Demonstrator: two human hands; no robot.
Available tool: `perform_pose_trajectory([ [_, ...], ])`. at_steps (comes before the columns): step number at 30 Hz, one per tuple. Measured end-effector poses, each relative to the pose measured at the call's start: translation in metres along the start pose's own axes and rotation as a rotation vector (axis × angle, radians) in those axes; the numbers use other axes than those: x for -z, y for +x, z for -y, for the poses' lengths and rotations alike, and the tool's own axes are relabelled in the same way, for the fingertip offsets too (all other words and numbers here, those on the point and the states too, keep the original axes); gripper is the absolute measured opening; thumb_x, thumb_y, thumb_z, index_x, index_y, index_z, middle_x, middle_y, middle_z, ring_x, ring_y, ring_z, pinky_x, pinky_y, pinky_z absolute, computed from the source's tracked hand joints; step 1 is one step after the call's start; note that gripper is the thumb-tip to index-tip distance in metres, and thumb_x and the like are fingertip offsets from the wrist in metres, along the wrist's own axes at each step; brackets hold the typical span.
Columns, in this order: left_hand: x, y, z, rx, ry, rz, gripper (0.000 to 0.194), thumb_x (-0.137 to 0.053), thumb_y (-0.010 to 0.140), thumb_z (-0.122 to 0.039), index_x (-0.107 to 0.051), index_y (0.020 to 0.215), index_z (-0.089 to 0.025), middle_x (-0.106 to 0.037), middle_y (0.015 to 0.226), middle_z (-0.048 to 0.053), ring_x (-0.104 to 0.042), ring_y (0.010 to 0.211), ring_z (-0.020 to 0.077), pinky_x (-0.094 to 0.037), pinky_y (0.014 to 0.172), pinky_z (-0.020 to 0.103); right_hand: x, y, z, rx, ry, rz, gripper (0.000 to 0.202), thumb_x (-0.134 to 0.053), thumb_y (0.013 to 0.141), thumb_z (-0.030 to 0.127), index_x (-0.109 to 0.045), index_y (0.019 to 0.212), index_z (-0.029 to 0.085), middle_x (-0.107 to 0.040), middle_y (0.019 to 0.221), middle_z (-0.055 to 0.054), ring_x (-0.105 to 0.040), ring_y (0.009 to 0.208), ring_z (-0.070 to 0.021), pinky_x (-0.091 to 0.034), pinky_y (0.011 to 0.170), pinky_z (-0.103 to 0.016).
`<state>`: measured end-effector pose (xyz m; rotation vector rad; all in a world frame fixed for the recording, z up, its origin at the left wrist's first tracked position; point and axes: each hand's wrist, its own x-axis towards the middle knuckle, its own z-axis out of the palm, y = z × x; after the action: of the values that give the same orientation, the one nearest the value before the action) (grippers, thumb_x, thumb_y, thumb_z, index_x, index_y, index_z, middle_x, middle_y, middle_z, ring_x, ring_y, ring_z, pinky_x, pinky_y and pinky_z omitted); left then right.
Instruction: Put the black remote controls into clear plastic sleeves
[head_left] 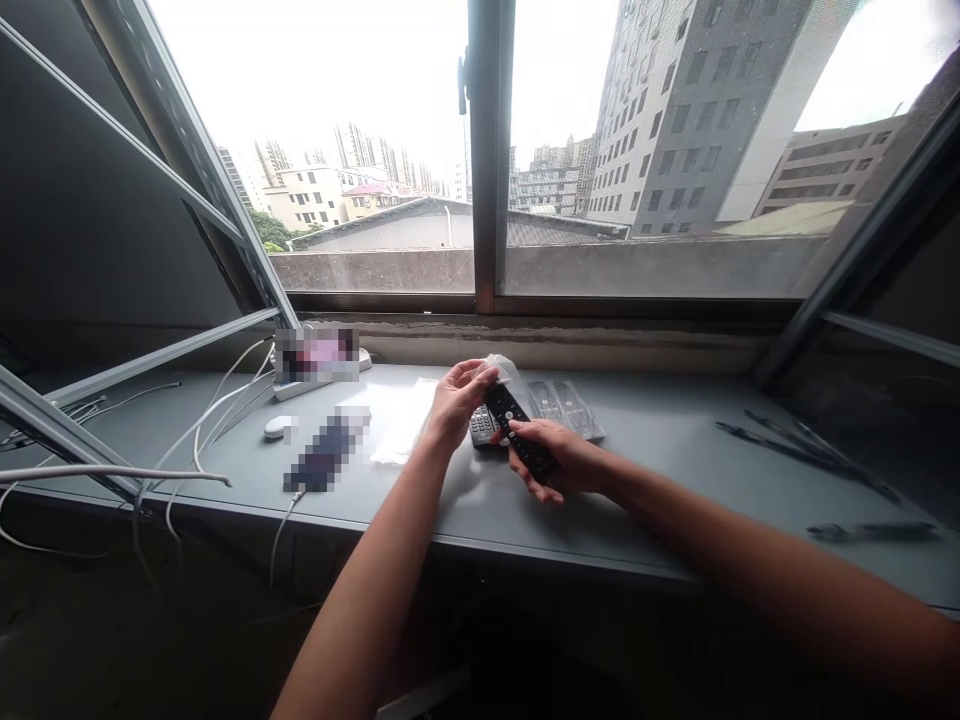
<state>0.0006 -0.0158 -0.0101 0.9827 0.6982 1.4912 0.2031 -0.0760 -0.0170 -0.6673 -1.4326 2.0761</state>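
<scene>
A black remote control is tilted above the desk, its button side facing up. My right hand is closed round its lower end, thumb on the buttons. At its upper end, my left hand pinches a clear plastic bag, which lies against the remote's tip. Whether the tip is inside the bag I cannot tell. Another remote with many small buttons lies on the desk just behind my hands, partly covered by them. Right of it are remotes in clear plastic sleeves.
White plastic bags lie on the grey desk left of my hands. Further left are a blurred phone-like object on a cable, a small white case and a power strip. Black pens lie at right; metal shelf posts stand either side.
</scene>
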Motion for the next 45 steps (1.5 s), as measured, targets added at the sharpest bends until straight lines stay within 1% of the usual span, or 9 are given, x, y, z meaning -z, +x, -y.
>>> perform_pose_trajectory([
  [5,-0.007,-0.007,-0.001,-0.002,-0.016,0.089,0.110,-0.107,0.066,-0.028,-0.053,0.162,-0.027,-0.081,0.123,0.014,-0.082,0.101,0.0286,-0.063,0.086,0.036,-0.004,0.007,0.005,0.089,-0.014,-0.087,0.036,-0.064,0.107,0.052,-0.059,0.121,0.019,-0.073,0.077,-0.004,-0.069,0.051,-0.0196,-0.046,0.034,-0.023],
  [8,-0.010,-0.009,-0.001,0.051,-0.022,0.112,0.131,-0.107,0.063,-0.020,-0.036,0.173,-0.031,-0.080,0.124,0.014,-0.081,0.100,0.0278,-0.063,0.085,0.036,-0.007,0.013,0.013,0.151,-0.056,-0.175,0.036,-0.069,0.105,0.053,-0.059,0.118,0.021,-0.077,0.081,-0.006,-0.069,0.053,-0.0187,-0.042,0.035,-0.021],
  [14,-0.004,-0.004,-0.004,0.055,-0.143,0.051,0.096,-0.101,0.076,-0.035,-0.055,0.160,-0.029,-0.080,0.116,0.009,-0.080,0.093,0.0216,-0.063,0.088,0.034,-0.003,0.018,0.021,0.144,-0.102,-0.146,0.040,-0.071,0.103,0.056,-0.060,0.117,0.020,-0.080,0.088,-0.010,-0.073,0.056,-0.0209,-0.042,0.036,-0.023],
  [17,-0.002,-0.002,-0.005,0.046,-0.116,0.044,0.093,-0.102,0.074,-0.029,-0.059,0.156,-0.027,-0.080,0.108,0.006,-0.079,0.091,0.0196,-0.061,0.093,0.035,-0.001,0.017,0.018,0.160,-0.115,-0.141,0.044,-0.070,0.103,0.057,-0.060,0.125,0.021,-0.081,0.091,-0.010,-0.074,0.059,-0.0210,-0.043,0.036,-0.023],
  [24,-0.004,-0.012,-0.010,0.085,0.074,0.315,0.085,-0.104,0.070,-0.029,-0.067,0.146,-0.025,-0.083,0.107,0.011,-0.081,0.099,0.0269,-0.058,0.095,0.035,0.001,0.006,0.010,0.237,-0.205,-0.247,0.047,-0.070,0.103,0.057,-0.054,0.134,0.026,-0.082,0.096,-0.007,-0.078,0.060,-0.0239,-0.054,0.039,-0.028],
  [26,-0.005,-0.012,-0.011,0.084,0.061,0.323,0.086,-0.105,0.069,-0.030,-0.066,0.145,-0.025,-0.083,0.110,0.011,-0.081,0.100,0.0275,-0.058,0.094,0.035,0.001,0.003,0.007,0.246,-0.217,-0.223,0.046,-0.068,0.104,0.057,-0.054,0.135,0.025,-0.083,0.098,-0.008,-0.079,0.061,-0.0243,-0.058,0.041,-0.029],
  [30,-0.005,-0.008,-0.010,0.081,-0.110,0.205,0.097,-0.097,0.082,-0.043,-0.045,0.163,-0.027,-0.081,0.125,0.016,-0.080,0.110,0.0300,-0.061,0.097,0.042,-0.003,0.000,0.001,0.172,-0.209,-0.124,0.047,-0.068,0.106,0.056,-0.052,0.136,0.023,-0.084,0.099,-0.011,-0.080,0.061,-0.0244,-0.059,0.042,-0.029],
  [34,-0.002,-0.007,-0.009,0.001,-0.134,0.179,0.122,-0.092,0.090,-0.032,-0.008,0.178,-0.030,-0.078,0.137,0.017,-0.079,0.119,0.0283,-0.056,0.111,0.048,-0.010,0.001,-0.002,0.115,-0.175,-0.071,0.050,-0.069,0.105,0.056,-0.048,0.136,0.021,-0.084,0.098,-0.012,-0.079,0.060,-0.0238,-0.061,0.043,-0.029],
  [45,-0.001,-0.013,-0.014,0.052,-0.004,0.334,0.133,-0.092,0.089,-0.023,0.005,0.180,-0.036,-0.069,0.152,0.021,-0.076,0.127,0.0339,-0.058,0.110,0.053,-0.015,0.000,-0.003,0.171,-0.183,-0.147,0.047,-0.075,0.101,0.060,-0.053,0.119,0.023,-0.083,0.092,-0.009,-0.077,0.056,-0.0223,-0.060,0.041,-0.029],
])
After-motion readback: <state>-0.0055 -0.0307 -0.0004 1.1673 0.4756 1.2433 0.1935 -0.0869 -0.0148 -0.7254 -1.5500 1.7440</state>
